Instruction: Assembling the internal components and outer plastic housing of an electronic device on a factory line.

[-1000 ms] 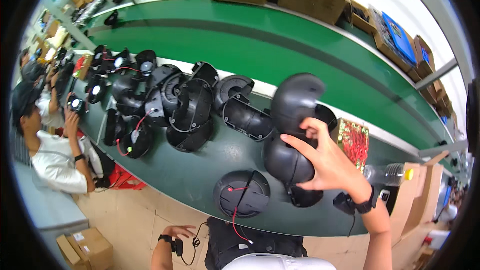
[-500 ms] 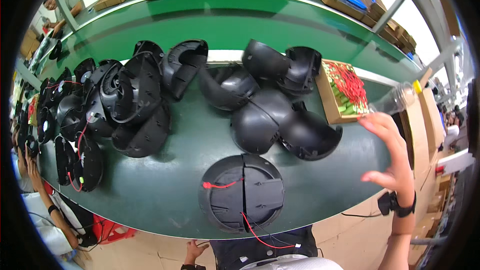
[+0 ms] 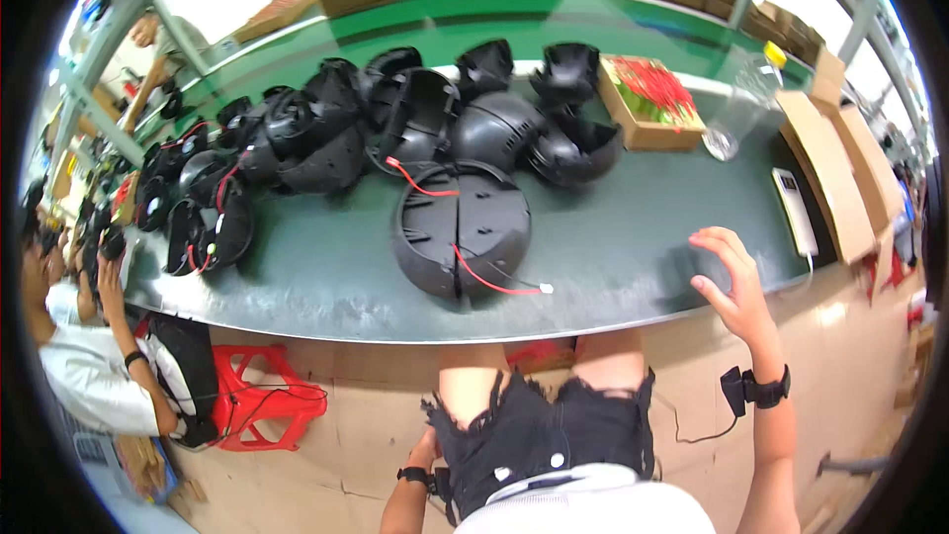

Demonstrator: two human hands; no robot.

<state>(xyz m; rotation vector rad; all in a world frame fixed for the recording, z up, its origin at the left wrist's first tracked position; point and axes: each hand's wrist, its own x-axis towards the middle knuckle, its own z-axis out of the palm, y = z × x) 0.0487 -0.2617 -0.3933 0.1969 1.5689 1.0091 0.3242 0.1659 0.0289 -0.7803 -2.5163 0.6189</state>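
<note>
Wired shell assembly (image 3: pixel 463 237) sits front-centre on bench (image 3: pixel 633 237). Loose shell halves (image 3: pixel 494 129) right behind it, shell pile (image 3: pixel 321 153) behind-left. Parts box (image 3: pixel 667 138) right of the loose halves, bottle (image 3: pixel 739 107) just right of that. Carton (image 3: pixel 828 178) at right end, handheld device (image 3: pixel 794 210) beside it. Right hand (image 3: pixel 736 287) at front edge, right of assembly.

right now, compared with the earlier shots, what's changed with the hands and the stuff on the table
The right hand has come away from the black shells and moved right; it is open and empty at the right side of the table. The left hand stays low, off the table; the clear bottle is still beside the cardboard box.
</note>
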